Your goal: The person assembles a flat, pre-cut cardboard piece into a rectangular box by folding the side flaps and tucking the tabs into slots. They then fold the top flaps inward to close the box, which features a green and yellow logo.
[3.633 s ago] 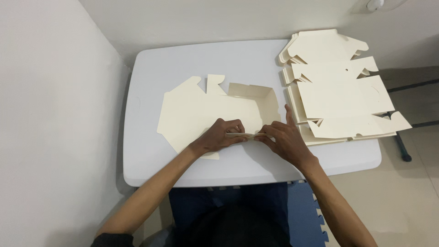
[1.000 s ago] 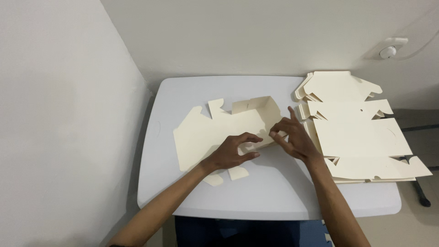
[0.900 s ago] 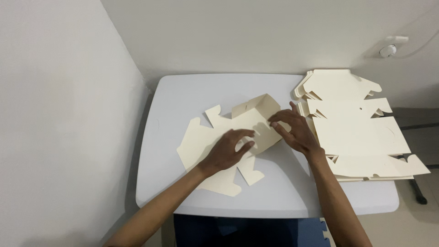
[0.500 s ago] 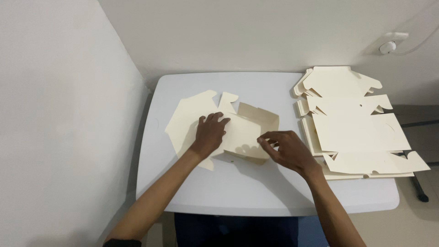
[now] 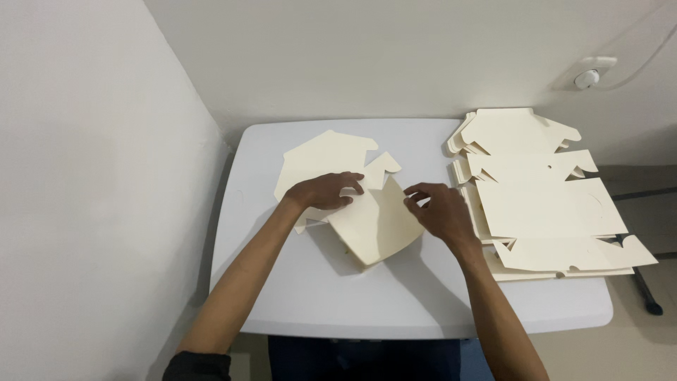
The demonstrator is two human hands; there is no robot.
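A cream cardboard box blank point(image 5: 374, 224) lies partly folded on the white table point(image 5: 395, 296), one large panel tilted up toward me. My left hand point(image 5: 326, 192) presses down on the blank's flat part, fingers spread over the fold near the tabs. My right hand point(image 5: 438, 210) grips the raised panel's right edge with its fingertips. The rest of the blank spreads flat toward the far left of the table.
A stack of flat cream box blanks point(image 5: 543, 204) fills the right side of the table, overhanging its right edge. White walls close in on the left and behind. A round white fitting point(image 5: 587, 76) with a cable sits on the back wall.
The blank has been turned and shifted toward the table's far side. One panel now stands tilted up. My left hand has moved over the fold and my right hand onto the panel's edge.
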